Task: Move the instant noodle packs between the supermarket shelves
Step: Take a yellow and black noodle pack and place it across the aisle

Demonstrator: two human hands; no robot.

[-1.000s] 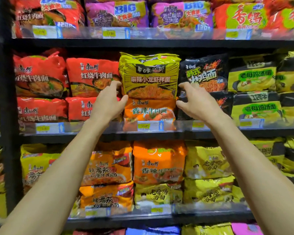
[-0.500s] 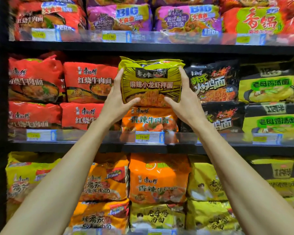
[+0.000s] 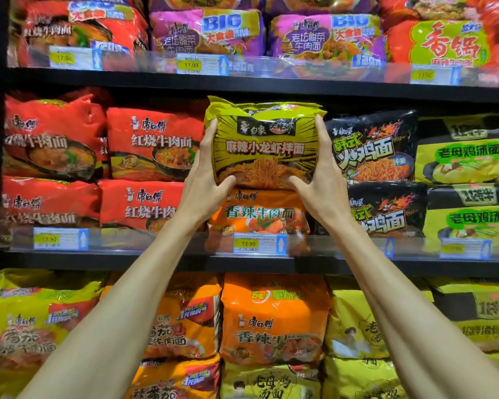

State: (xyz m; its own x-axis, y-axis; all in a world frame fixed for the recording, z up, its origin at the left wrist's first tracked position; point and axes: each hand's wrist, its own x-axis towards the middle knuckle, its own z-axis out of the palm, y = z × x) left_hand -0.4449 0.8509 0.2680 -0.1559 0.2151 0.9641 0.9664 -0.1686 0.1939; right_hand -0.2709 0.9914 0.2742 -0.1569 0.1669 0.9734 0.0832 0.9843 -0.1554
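Note:
A yellow-green noodle multipack [image 3: 264,142] stands upright on the middle shelf, on top of an orange noodle pack [image 3: 260,217]. My left hand [image 3: 203,180] grips its left side, thumb under the lower front. My right hand [image 3: 320,180] grips its right side the same way. Both forearms reach up from the bottom of the view. The pack's back is hidden.
Red packs [image 3: 153,145] sit left of the held pack, black packs [image 3: 372,148] right of it, yellow packs [image 3: 464,159] further right. The middle shelf's front edge [image 3: 156,257] carries price tags. Purple and red packs fill the top shelf; orange and yellow packs fill the lower one [image 3: 274,321].
Both hands went from resting beside the pack's lower corners to gripping its two sides. The view has tilted up and moved closer to the shelf.

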